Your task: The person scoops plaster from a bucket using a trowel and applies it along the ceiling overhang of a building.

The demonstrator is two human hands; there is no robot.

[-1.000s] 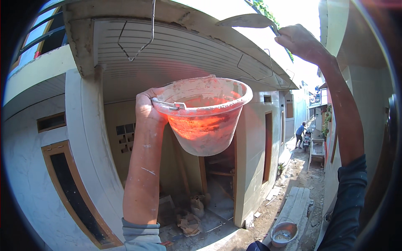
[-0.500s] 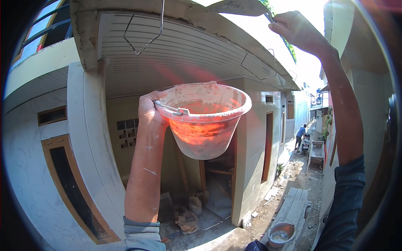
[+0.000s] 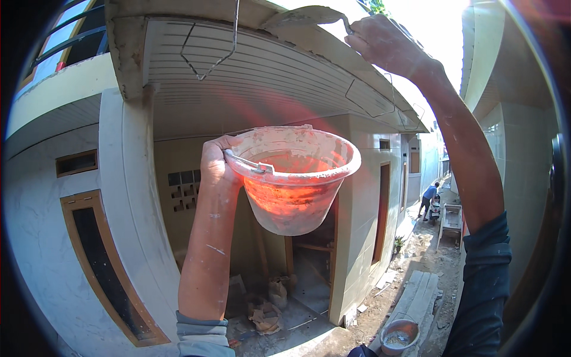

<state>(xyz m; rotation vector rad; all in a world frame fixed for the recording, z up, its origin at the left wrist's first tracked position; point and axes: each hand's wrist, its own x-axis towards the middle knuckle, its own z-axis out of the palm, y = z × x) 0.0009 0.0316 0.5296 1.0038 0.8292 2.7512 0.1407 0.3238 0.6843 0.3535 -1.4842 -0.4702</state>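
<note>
Raised at the centre, a plaster-smeared plastic bucket (image 3: pixel 292 202) with a red-orange glow on it is held at its left rim by my left hand (image 3: pixel 219 159), fingers closed beside the wire handle. My right hand (image 3: pixel 383 44) is high at the upper right, closed on the handle of a trowel (image 3: pixel 300 18), whose flat blade is against or just in front of the edge of the eave (image 3: pixel 333 50); whether it touches, I cannot tell. Bent wire hangers (image 3: pixel 220 59) hang from the eave around the slatted soffit.
A narrow alley runs right, with planks (image 3: pixel 417 297), another bucket (image 3: pixel 397 336), a wooden trough (image 3: pixel 451 220) and a person (image 3: pixel 427 199) bending by a motorbike (image 3: pixel 435 209). A column (image 3: pixel 113 202), an open doorway (image 3: pixel 309 262) and sacks (image 3: pixel 276 294) lie left and below; a wall stands close right.
My right hand and trowel have moved left and slightly up along the eave edge. The bucket in my left hand sits slightly lower in view. The distant person is bent further forward.
</note>
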